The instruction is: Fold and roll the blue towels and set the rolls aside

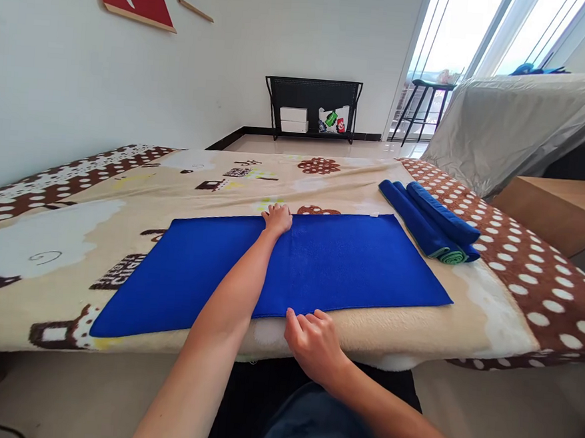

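A blue towel-like cloth (349, 263) lies spread flat across the patterned blanket (234, 195), with a small white label on its far edge. My left hand (277, 219) reaches over it to the far edge, near the middle, its fingers bent and pinching the edge. Directly opposite, my right hand (314, 340) is closed on the near edge, thumb and fingers gripping the fabric. A faint crease runs between the two hands. To the right of the cloth lie rolled blue cloths (422, 221), with green showing at one rolled end.
The blanket has a brown polka-dot border (543, 283) at right. Beyond the bed stands a black rack (314, 94) holding white boxes. A plastic-covered piece of furniture (520, 121), a wooden box-like piece (558, 211) and a black stool (425, 101) are on the right.
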`<state>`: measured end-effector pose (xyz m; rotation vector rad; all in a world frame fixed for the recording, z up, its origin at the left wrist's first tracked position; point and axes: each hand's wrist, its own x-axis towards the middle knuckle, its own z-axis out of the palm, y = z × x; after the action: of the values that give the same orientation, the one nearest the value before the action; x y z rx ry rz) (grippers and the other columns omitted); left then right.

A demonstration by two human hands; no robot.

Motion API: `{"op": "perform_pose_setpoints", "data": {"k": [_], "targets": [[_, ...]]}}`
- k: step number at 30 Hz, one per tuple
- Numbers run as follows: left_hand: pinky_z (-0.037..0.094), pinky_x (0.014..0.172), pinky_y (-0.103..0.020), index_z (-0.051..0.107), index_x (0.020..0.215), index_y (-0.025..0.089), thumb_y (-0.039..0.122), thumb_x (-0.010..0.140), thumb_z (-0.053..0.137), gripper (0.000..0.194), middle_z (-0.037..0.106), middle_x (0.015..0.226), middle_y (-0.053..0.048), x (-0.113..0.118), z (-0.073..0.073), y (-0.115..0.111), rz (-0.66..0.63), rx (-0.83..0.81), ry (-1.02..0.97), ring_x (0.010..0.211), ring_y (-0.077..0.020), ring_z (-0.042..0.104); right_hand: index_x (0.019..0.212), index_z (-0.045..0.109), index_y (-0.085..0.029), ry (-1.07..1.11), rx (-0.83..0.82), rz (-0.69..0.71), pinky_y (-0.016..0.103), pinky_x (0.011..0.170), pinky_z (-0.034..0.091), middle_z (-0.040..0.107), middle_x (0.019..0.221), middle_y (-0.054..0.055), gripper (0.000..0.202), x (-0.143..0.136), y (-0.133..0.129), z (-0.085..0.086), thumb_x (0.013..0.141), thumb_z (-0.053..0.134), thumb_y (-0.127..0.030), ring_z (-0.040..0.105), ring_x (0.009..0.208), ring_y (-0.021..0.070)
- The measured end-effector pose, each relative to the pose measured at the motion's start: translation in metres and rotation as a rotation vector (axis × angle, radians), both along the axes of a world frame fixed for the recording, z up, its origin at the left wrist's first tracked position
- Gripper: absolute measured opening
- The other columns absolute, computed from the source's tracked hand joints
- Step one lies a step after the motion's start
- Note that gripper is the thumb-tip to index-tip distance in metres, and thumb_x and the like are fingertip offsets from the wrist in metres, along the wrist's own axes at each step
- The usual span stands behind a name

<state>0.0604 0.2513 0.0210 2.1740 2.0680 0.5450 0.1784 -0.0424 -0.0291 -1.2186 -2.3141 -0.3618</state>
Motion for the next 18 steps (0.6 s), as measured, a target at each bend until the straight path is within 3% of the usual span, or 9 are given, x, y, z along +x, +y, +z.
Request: {"op": "perform_pose_setpoints", "data": {"k": [4, 9, 13, 18], "targets": [[0.029, 0.102, -0.057, 0.065, 0.091, 0.018, 0.022, 0.090, 0.052, 0.013, 0.060, 0.122, -0.017, -0.005, 0.017, -0.001, 0.021, 0.017, -0.096, 0.126, -0.0345, 0.042, 0.110, 0.066, -0.013, 0.077, 0.113, 0.031, 0.031, 0.055, 0.029, 0.061, 0.059, -0.001, 0.023, 0.003, -0.005, 0.007, 0.091, 0.052, -0.012, 0.054, 0.053, 0.0128], [0.034, 0.100, -0.050, 0.059, 0.079, 0.020, 0.023, 0.081, 0.062, 0.005, 0.066, 0.105, -0.011, -0.025, 0.059, -0.007, 0.019, 0.055, -0.279, 0.116, -0.0306, 0.050, 0.096, 0.067, -0.015, 0.263, 0.269, 0.084, 0.031, 0.053, 0.027, 0.053, 0.051, -0.005, 0.015, 0.011, -0.014, 0.036, 0.090, 0.054, -0.011, 0.048, 0.046, 0.0089], [0.044, 0.083, -0.038, 0.054, 0.073, 0.020, 0.029, 0.071, 0.067, 0.016, 0.064, 0.082, -0.005, -0.052, 0.104, -0.016, -0.002, 0.093, -0.538, 0.089, -0.0235, 0.059, 0.092, 0.066, -0.017, 0.483, 0.297, 0.138, 0.027, 0.052, 0.031, 0.052, 0.050, -0.008, 0.013, 0.032, -0.014, 0.076, 0.087, 0.057, -0.009, 0.047, 0.043, 0.0061], [0.046, 0.064, -0.032, 0.052, 0.071, 0.019, 0.030, 0.066, 0.064, 0.017, 0.056, 0.068, -0.001, -0.080, 0.162, -0.034, -0.071, 0.102, -0.893, 0.063, -0.0162, 0.055, 0.097, 0.070, -0.022, 0.696, 0.307, 0.117, 0.022, 0.055, 0.045, 0.065, 0.059, -0.007, 0.018, 0.071, -0.003, 0.139, 0.086, 0.060, -0.012, 0.054, 0.047, 0.0063]]}}
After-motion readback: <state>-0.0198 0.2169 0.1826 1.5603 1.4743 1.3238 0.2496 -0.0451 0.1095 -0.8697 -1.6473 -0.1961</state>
